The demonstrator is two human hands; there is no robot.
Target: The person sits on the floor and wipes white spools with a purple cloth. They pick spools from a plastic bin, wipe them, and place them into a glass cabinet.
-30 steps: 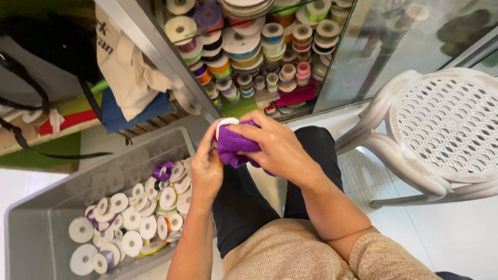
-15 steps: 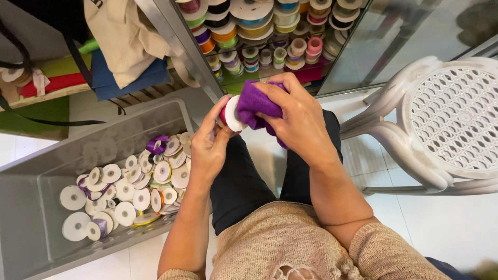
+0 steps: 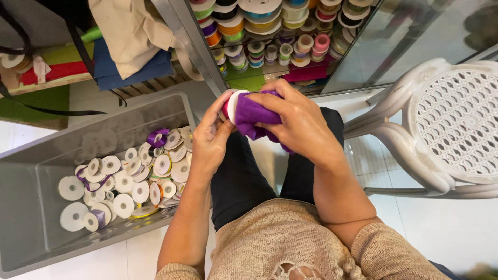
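We grip a ribbon spool (image 3: 232, 105) in our left hand (image 3: 210, 137) while our right hand (image 3: 295, 122) clasps a purple cloth (image 3: 254, 115) against it, above the grey bin (image 3: 31, 207) of white spools (image 3: 124, 181); shelves (image 3: 270, 31) hold coloured ribbon rolls.

So from my feed I count two hands, the left hand (image 3: 207, 137) and the right hand (image 3: 293, 122), sharing one ribbon spool (image 3: 232, 105) and one purple cloth (image 3: 254, 115). One grey bin (image 3: 31, 233) on the floor, with roughly thirty spools (image 3: 124, 181) in it, too piled up for an exact number. One white plastic chair (image 3: 456, 129). One glass cabinet (image 3: 384, 46) with dozens of ribbon rolls (image 3: 270, 31) stacked inside, honestly can't count those.
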